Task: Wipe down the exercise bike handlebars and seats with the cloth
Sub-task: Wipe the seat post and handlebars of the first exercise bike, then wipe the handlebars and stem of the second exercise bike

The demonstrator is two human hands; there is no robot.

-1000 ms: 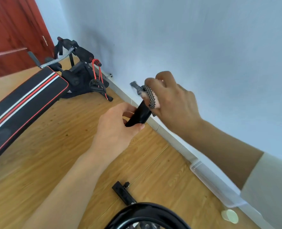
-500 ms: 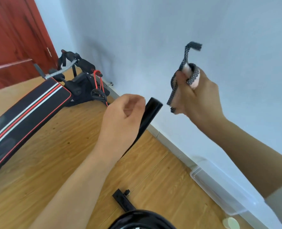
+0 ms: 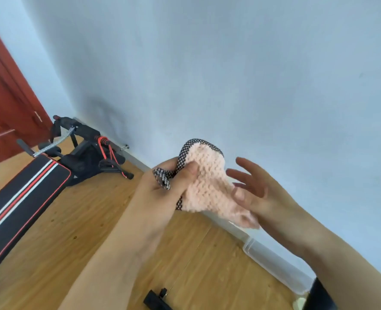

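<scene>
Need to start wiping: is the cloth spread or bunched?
Partly spread: the pink cloth fans out from the left hand, which pinches its checked edge; the right hand is open beside it.

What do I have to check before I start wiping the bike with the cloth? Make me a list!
1. Cloth held firmly: ok. The left hand grips the cloth, thumb pressed on its pink side.
2. Cloth spread flat for wiping: not ok. It is bunched and folded.
3. Other hand free: ok. The right hand is open, fingers straight, at the cloth's edge.
4. Handlebar in reach: cannot tell. Only a black part shows at the bottom edge.
5. Bench out of the way: ok. It lies off to the left, apart from both hands.
</scene>
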